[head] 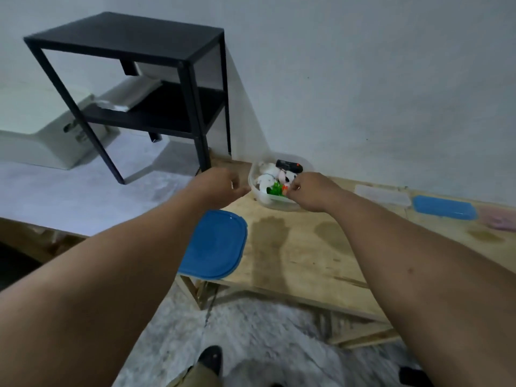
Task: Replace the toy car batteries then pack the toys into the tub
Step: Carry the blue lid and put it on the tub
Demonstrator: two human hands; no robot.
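**Both hands at the rim of the toy tub**

The right hand (pixel 312 191), at centre frame, has its fingers curled down over the near right rim of the clear, rounded plastic tub (pixel 290 205), thumb and fingertips pinched together by an orange-and-green toy piece (pixel 279 189); whether they hold the rim or the toy cannot be told. The left hand (pixel 220 185) reaches the tub's left edge with curled fingers, the tips touching or just beside the rim; its hold is also unclear.

The tub sits at the far corner of a low pale plywood table (pixel 301 255), close against the white wall (pixel 363 79). Inside lie several toys heaped together: white plush or plastic figures (pixel 266 174), one black-and-white piece (pixel 290 177) and one black toy car with an orange spot (pixel 289 165) at the back. The exact count is blurred.

One blue rounded-square plastic lid (pixel 213 244) lies flat on the table's near left corner, overhanging the edge, below the left forearm. Toward the right of the frame, along the wall, three flat oblong cases lie in a row: one clear (pixel 382 194), one blue (pixel 444 211), one pink (pixel 499 219) cut by the frame edge.

At upper left stands one black metal two-tier side table (pixel 131 37), its near leg just beside the left hand. A white sheet (pixel 122 99) rests on its lower shelf, and a cream-coloured box-like appliance (pixel 42 138) sits behind it. Two dark shoes (pixel 210 358) show at the bottom edge on the mottled grey floor (pixel 251 331).
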